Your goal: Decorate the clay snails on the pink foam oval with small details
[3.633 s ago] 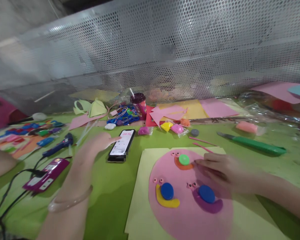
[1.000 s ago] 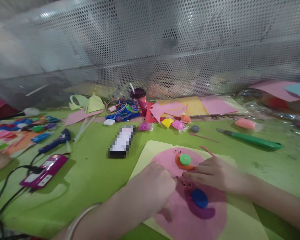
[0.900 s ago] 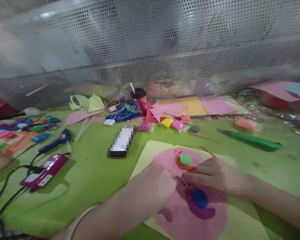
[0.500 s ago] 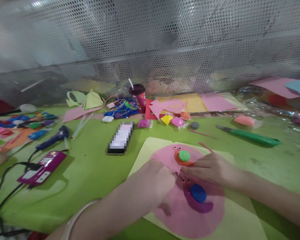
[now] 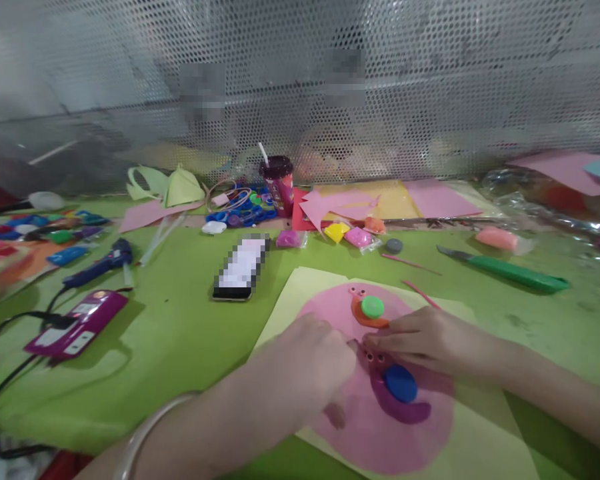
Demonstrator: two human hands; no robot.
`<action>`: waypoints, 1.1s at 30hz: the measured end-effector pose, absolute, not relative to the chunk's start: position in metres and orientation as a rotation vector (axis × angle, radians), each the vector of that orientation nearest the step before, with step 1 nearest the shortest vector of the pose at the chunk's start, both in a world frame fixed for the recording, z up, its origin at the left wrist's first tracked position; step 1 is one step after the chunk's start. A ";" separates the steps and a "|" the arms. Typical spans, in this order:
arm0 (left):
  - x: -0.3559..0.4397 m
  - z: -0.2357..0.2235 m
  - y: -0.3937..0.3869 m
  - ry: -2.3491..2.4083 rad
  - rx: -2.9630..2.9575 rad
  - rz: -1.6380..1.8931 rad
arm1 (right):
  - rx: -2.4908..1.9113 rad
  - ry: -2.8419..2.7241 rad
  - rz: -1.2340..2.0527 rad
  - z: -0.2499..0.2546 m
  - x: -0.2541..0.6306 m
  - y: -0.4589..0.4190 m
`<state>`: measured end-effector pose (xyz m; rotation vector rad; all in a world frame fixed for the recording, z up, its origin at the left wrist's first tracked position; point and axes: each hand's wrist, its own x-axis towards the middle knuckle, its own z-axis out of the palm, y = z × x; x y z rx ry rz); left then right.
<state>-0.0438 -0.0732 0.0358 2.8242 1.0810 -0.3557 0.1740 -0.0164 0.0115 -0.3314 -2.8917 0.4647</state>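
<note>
A pink paper circle (image 5: 370, 427) lies on a pale yellow sheet (image 5: 480, 447). On it sit an orange clay snail with a green cap (image 5: 373, 308) and a purple snail with a blue cap (image 5: 401, 384). My left hand (image 5: 310, 367) rests curled on the left of the circle, its fingers bent under and hiding whatever is beneath them. My right hand (image 5: 425, 337) lies flat on the circle, fingers stretched toward the purple snail's eyes, fingertips almost meeting the left hand.
On the green table are a phone (image 5: 240, 270), a magenta device with a black cable (image 5: 77, 323), a blue glue gun (image 5: 97, 263), a green knife (image 5: 510, 275), clay packets (image 5: 350, 235) and a cup (image 5: 277, 185). Perforated metal screen behind. Someone's hand shows at the far left edge.
My left hand left the phone and came down on the pink circle, covering the yellow snail. Over the last second both hands barely shifted; the view moved slightly.
</note>
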 end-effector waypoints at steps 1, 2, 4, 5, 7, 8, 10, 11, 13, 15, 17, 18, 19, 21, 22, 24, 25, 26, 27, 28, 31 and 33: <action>-0.044 0.034 -0.073 1.081 2.830 -0.326 | -0.374 -2.896 0.539 0.012 0.174 -0.016; -0.045 0.033 -0.073 1.082 2.829 -0.318 | -0.409 -2.891 0.590 0.012 0.175 -0.017; -0.045 0.031 -0.073 1.086 2.817 -0.333 | -0.440 -2.884 0.636 0.011 0.174 -0.017; -0.045 0.031 -0.073 1.086 2.811 -0.349 | -0.441 -2.884 0.644 0.011 0.174 -0.017; -0.045 0.030 -0.072 1.073 2.815 -0.350 | -0.446 -2.886 0.653 0.010 0.173 -0.018; -0.045 0.029 -0.072 1.066 2.822 -0.333 | -0.451 -2.887 0.652 0.010 0.173 -0.018; -0.046 0.026 -0.071 1.057 2.831 -0.290 | -0.441 -2.878 0.643 0.009 0.173 -0.018; -0.046 0.025 -0.071 1.062 2.823 -0.274 | -0.439 -2.874 0.636 0.009 0.173 -0.018; -0.046 0.024 -0.070 1.080 2.789 -0.260 | -0.441 -2.865 0.623 0.009 0.173 -0.019; -0.046 0.023 -0.070 1.089 2.772 -0.258 | -0.444 -2.867 0.615 0.010 0.173 -0.019; -0.045 0.023 -0.070 1.083 2.777 -0.259 | -0.433 -2.881 0.604 0.010 0.173 -0.019; -0.045 0.023 -0.070 1.078 2.784 -0.257 | -0.425 -2.888 0.593 0.010 0.173 -0.019; -0.045 0.023 -0.070 1.076 2.789 -0.250 | -0.417 -2.896 0.579 0.010 0.173 -0.019; -0.044 0.023 -0.070 1.072 2.799 -0.228 | -0.407 -2.907 0.552 0.009 0.174 -0.019; -0.044 0.023 -0.070 1.070 2.801 -0.244 | -0.400 -2.908 0.540 0.008 0.174 -0.019; -0.043 0.025 -0.070 1.073 2.796 -0.307 | -0.385 -2.916 0.522 0.007 0.175 -0.019; -0.043 0.026 -0.070 1.073 2.794 -0.329 | -0.382 -2.918 0.514 0.007 0.175 -0.018; -0.042 0.027 -0.070 1.076 2.792 -0.341 | -0.389 -2.918 0.511 0.007 0.176 -0.018; -0.042 0.028 -0.070 1.075 2.793 -0.340 | -0.402 -2.916 0.514 0.007 0.176 -0.018; -0.042 0.029 -0.071 1.079 2.794 -0.336 | -0.419 -2.909 0.522 0.007 0.176 -0.018; -0.041 0.032 -0.071 1.084 2.786 -0.380 | -0.413 -2.902 0.538 0.008 0.176 -0.018; -0.041 0.033 -0.071 1.079 2.785 -0.390 | -0.376 -2.907 0.522 0.008 0.177 -0.018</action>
